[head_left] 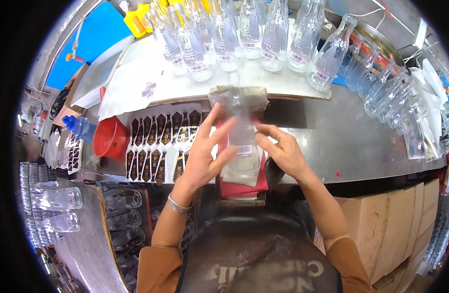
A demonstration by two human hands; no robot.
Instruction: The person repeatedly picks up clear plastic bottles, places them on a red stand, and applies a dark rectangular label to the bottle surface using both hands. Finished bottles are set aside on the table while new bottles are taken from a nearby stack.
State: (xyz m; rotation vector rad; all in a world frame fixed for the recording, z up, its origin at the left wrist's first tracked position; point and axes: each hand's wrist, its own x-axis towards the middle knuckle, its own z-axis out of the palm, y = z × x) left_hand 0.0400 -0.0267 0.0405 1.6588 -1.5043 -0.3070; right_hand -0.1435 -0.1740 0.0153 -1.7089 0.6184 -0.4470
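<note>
The steel worktable (pixel 351 141) sweeps across the middle of the frame, bending toward the right rim. Below it at lower right sit stacked cardboard boxes (pixel 395 219). At the top centre a pale board (pixel 185 83) carries a row of clear empty bottles (pixel 263 34) standing upright, and more clear bottles (pixel 385 88) lean together at upper right. Upper left, there's a blue panel (pixel 87 44). At lower left, more clear bottles lie on their sides (pixel 58 200) on a grey surface.

Left of centre, sheets of dark, gold-edged labels (pixel 156 141) are spread flat, and just beside them at their left a red funnel (pixel 109 139) lies tipped over, with a blue-capped bottle (pixel 80 128) near it.

Now dead centre: a red cloth (pixel 246 188) under a pale cloth, and over them a clear glass bottle (pixel 241 132), its neck pointing toward the top of the frame at a folded grey rag (pixel 236 97). Both hands are on it. The left hand (pixel 205 156), silver bangle at the wrist, has its fingers spread and laid flat against the bottle's left side. The right hand (pixel 283 151) has fingers extended, tips pressing the bottle's right side by a white sticker. Neither hand is closed; the bottle is held between them.
</note>
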